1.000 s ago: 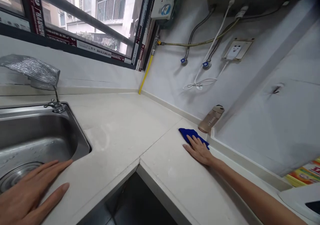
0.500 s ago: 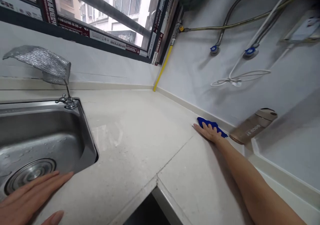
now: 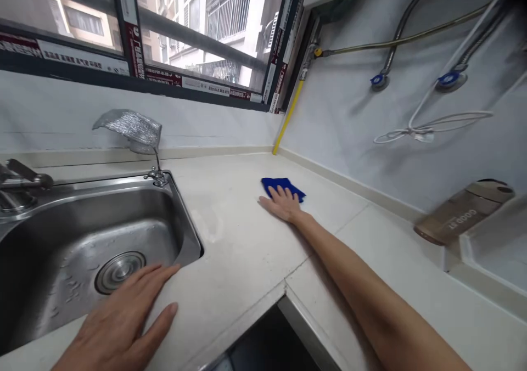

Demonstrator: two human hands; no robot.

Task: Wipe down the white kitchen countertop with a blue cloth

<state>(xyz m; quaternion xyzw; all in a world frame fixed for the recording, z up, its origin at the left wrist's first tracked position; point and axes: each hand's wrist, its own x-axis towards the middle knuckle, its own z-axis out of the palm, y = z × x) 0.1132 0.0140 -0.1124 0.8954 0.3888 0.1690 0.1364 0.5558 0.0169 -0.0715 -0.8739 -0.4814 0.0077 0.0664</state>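
Observation:
My right hand [image 3: 284,203] holds a blue cloth [image 3: 275,183] down against the pale countertop [image 3: 242,239], its fingers laid over the near part of the cloth. Most of the cloth spreads out beyond my fingertips. At the lower left, my left hand [image 3: 127,316] is open by the front right edge of the steel sink [image 3: 187,234]. Its thumb stands apart from the fingers, and nothing is in it. The fingertips reach over the sink's corner near the drain [image 3: 120,272].
A small tap wrapped in silver foil [image 3: 134,127] rises behind the sink, with another faucet [image 3: 20,184] farther left. A brown bottle [image 3: 463,212] leans by the right wall. A yellow pipe [image 3: 288,118] meets the corner. A dark opening [image 3: 263,343] cuts the counter's front.
My right hand has slid the blue cloth from beside the right wall leftward onto the middle of the counter. The view has turned left, showing more of the sink and my left hand.

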